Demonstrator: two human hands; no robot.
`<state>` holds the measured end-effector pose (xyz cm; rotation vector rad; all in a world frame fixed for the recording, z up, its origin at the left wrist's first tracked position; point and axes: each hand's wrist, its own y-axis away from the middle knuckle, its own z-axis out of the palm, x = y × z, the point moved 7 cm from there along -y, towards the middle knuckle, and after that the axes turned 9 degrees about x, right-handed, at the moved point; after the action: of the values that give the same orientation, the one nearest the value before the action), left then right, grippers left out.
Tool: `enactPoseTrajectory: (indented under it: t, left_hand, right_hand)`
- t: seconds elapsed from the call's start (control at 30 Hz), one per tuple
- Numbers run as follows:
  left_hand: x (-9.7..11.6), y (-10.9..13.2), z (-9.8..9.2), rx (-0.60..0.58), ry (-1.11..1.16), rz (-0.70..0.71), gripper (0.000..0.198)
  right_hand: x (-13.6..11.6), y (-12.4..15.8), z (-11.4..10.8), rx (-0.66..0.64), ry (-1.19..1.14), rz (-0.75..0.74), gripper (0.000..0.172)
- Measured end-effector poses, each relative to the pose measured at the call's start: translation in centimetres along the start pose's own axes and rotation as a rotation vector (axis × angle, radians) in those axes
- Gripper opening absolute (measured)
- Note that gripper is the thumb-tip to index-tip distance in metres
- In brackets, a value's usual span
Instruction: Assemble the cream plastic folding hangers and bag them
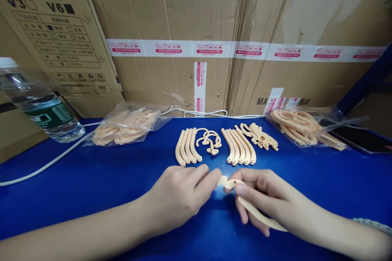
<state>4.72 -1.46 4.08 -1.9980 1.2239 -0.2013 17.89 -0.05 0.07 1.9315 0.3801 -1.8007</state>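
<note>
Over the front of the blue table (pixel 122 187), my left hand (pixel 186 189) is closed on the left end of a small pale piece (pixel 234 183) with a hole in it. The right end of that piece is pinched between the thumb and fingers of my right hand (pixel 263 195). A long curved pale strip (pixel 260 217) runs below my right thumb, across the fingers; whether it joins the small piece is hidden. Beyond my hands lie curved strips in two groups (pixel 186 147) (pixel 239 147), with thin hooked pieces (pixel 211 140) between them and smaller shaped pieces (pixel 260 136) to the right.
Plastic bags of pale pieces lie at the back left (pixel 128 124) and back right (pixel 303 126). A water bottle (pixel 45 106) leans at the left. A dark phone-like object (pixel 364 138) is at the right. A white cable (pixel 52 165) runs before cardboard boxes (pixel 171 16).
</note>
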Motion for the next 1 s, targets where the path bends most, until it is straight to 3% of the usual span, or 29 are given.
enactPoseTrajectory:
  t: [0.13, 0.33, 0.47, 0.57, 0.7, 0.77, 0.9, 1.0]
  left_hand:
    - [0.6, -0.1, 0.0, -0.047, -0.009, 0.036, 0.016]
    - [1.3, -0.5, -0.4, -0.038, -0.022, 0.085, 0.018]
    - [1.6, -0.8, -0.6, -0.042, -0.048, 0.097, 0.021]
    - [1.6, -0.8, -0.6, -0.05, -0.051, 0.081, 0.027]
    - [0.5, -0.3, 0.1, -0.147, 0.122, -0.116, 0.036]
    - [0.0, -0.2, 0.2, -0.148, 0.221, -0.215, 0.036]
    - [-1.8, -0.2, 0.4, -0.163, 0.394, -0.507, 0.034]
    - [-2.9, 0.6, 1.5, -0.238, 0.623, -0.796, 0.039]
  right_hand:
    - [1.0, 0.5, 0.8, -0.069, -0.018, 0.107, 0.048]
    - [0.5, 0.9, 0.5, 0.03, 0.17, 0.069, 0.051]
    - [-0.6, 1.0, 0.3, 0.102, 0.396, -0.059, 0.052]
    - [-2.1, 1.5, 0.3, 0.169, 0.62, -0.291, 0.049]
    - [-4.0, 3.0, 1.0, 0.223, 0.939, -0.686, 0.03]
    - [-4.9, 3.3, 0.6, 0.278, 0.95, -0.778, 0.025]
    - [-7.4, 2.7, -3.5, 0.535, 0.856, -0.768, 0.02]
    - [-9.3, 2.2, -7.3, 0.699, 1.004, -0.85, 0.018]
